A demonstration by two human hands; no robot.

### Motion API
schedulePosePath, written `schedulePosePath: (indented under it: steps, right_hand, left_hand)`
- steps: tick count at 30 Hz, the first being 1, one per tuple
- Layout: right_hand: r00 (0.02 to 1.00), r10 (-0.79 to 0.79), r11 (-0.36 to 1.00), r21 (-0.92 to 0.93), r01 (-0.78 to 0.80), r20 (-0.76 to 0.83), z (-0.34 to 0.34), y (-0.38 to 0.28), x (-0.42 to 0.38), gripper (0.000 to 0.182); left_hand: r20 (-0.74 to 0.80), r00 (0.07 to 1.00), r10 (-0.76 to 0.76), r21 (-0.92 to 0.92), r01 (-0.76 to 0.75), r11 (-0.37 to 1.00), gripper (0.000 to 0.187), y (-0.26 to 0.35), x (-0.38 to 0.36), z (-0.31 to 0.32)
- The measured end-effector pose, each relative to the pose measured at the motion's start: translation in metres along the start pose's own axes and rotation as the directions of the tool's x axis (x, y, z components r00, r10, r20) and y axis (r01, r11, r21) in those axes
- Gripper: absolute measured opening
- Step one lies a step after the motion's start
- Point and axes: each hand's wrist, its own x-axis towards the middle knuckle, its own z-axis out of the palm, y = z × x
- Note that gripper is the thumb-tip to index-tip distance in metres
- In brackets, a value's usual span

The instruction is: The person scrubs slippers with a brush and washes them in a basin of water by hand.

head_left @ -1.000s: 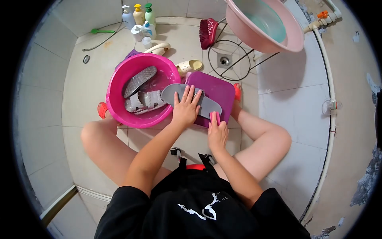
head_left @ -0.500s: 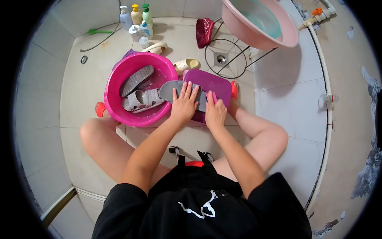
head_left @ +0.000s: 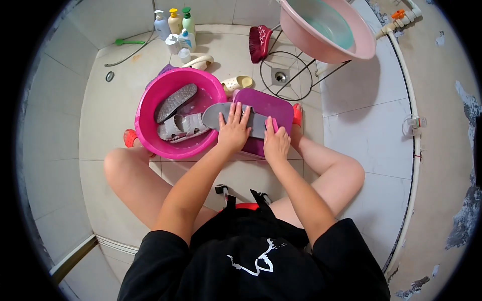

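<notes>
A long grey slipper sole (head_left: 213, 118) lies across a purple stool or board (head_left: 273, 104), its rounded end over the rim of the pink basin (head_left: 143, 133). My left hand (head_left: 233, 131) presses flat on it with fingers spread. My right hand (head_left: 276, 145) is closed around a pink brush (head_left: 274, 125), held against the sole's right end; its bristles are hidden. Inside the basin are a dark grey sole (head_left: 176, 103) and a light grey slipper with a cut-out strap (head_left: 183, 126), in a little water.
Cream clogs (head_left: 236, 84) lie behind the basin. Several pump bottles (head_left: 174, 21) stand by the back wall. A red brush head (head_left: 259, 44) lies near a wire stand (head_left: 286, 75) with a large pale pink basin (head_left: 326, 42). A floor drain (head_left: 280, 77) sits beneath the stand.
My right hand and the pink brush have shifted slightly to the right along the sole, and the brush is tilted differently. My left hand stays pressed on the sole. The view has shifted slightly.
</notes>
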Motion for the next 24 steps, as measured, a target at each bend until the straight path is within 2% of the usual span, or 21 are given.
schedulePosePath:
  steps: [3,5,6,8,9,13,15,16,18,20,21,24]
  right_hand:
    - [0.999,-0.012,0.999,-0.035,0.010,-0.036,-0.001,0.002,-0.007,0.055]
    - [0.996,-0.052,0.997,-0.048,0.055,0.066,-0.015,0.014,-0.036,0.056]
    - [0.996,-0.054,0.997,-0.050,0.057,0.066,-0.019,0.021,-0.048,0.056]
    - [0.970,0.077,0.997,-0.016,-0.075,0.230,-0.022,0.031,-0.063,0.056]
    - [0.988,0.043,0.998,0.029,-0.047,0.147,-0.027,0.027,-0.060,0.055]
    - [0.992,0.013,0.994,0.105,-0.026,0.127,-0.005,-0.005,-0.006,0.054]
    - [0.999,0.036,0.999,0.013,-0.036,-0.025,0.006,-0.017,0.015,0.052]
    - [0.999,0.037,0.999,0.013,-0.037,-0.023,0.003,-0.014,0.011,0.052]
    - [0.994,-0.085,0.996,0.028,0.084,0.061,-0.009,0.000,0.000,0.052]
    - [0.993,-0.078,0.997,-0.014,0.080,0.088,-0.015,0.027,-0.003,0.052]
    - [0.993,0.004,1.000,-0.006,-0.003,0.117,-0.018,0.031,-0.001,0.052]
    - [0.990,0.069,0.996,0.053,-0.075,0.121,-0.011,0.011,-0.003,0.052]
  left_hand:
    - [0.025,0.998,-0.053,-0.011,0.053,0.999,0.067,0.004,-0.003,0.001]
    - [0.034,0.997,-0.065,0.005,0.064,0.998,0.067,0.003,0.001,-0.003]
    - [0.042,0.997,-0.069,0.011,0.069,0.998,0.068,0.005,0.001,-0.003]
    - [0.051,0.996,-0.071,0.017,0.070,0.997,0.068,0.006,0.000,-0.003]
    - [0.053,0.996,-0.069,0.020,0.068,0.998,0.068,0.005,0.001,-0.002]
    - [0.024,0.999,-0.041,-0.009,0.041,0.999,0.068,0.001,0.000,0.001]
    - [0.026,0.997,-0.073,-0.006,0.073,0.997,0.068,0.002,0.003,-0.001]
    - [0.033,0.994,-0.105,-0.010,0.105,0.994,0.068,0.004,0.002,-0.001]
    - [0.063,0.990,-0.124,0.002,0.125,0.992,0.068,0.009,0.002,-0.005]
    - [0.089,0.986,-0.143,0.017,0.142,0.990,0.069,0.008,0.004,-0.008]
    - [0.071,0.987,-0.147,0.032,0.145,0.989,0.069,0.008,0.005,-0.006]
    - [0.066,0.988,-0.141,0.039,0.139,0.990,0.069,0.009,0.005,-0.005]
